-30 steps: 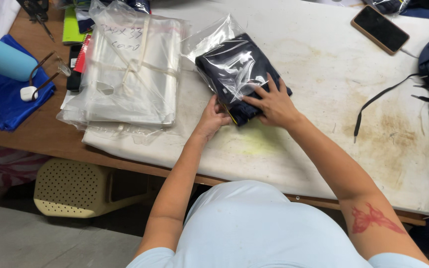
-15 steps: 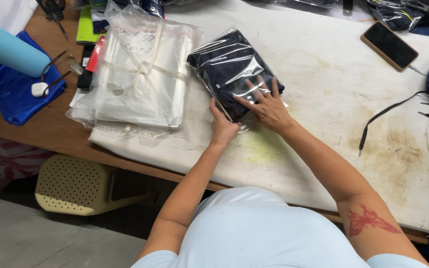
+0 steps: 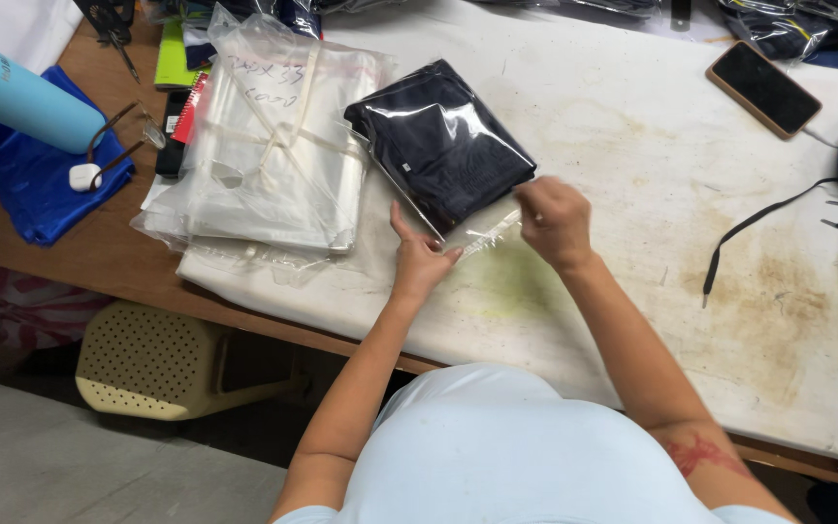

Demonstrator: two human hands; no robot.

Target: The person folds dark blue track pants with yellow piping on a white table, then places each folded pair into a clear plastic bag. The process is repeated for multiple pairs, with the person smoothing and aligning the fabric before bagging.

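While the dark garment [image 3: 438,141] lies bagged near the bench [image 3: 632,184] middle, just beside the stack of clear bags [image 3: 273,146], the step in hand looks like closing the bag's flap [image 3: 482,231] — the open end faces the near edge. Left hand [image 3: 419,257] rests fingers flat on the flap, nothing pinched. Right hand [image 3: 555,221] hovers curled at the flap's corner, pinching clear film, wrist raised. Next move likely calls for folding the flap flat — smooth, no creases.

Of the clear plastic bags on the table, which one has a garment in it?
The bag with the dark folded garment, between the left hand and right hand. The stack of clear bags beside it, tied with a strip, looks empty and flat.
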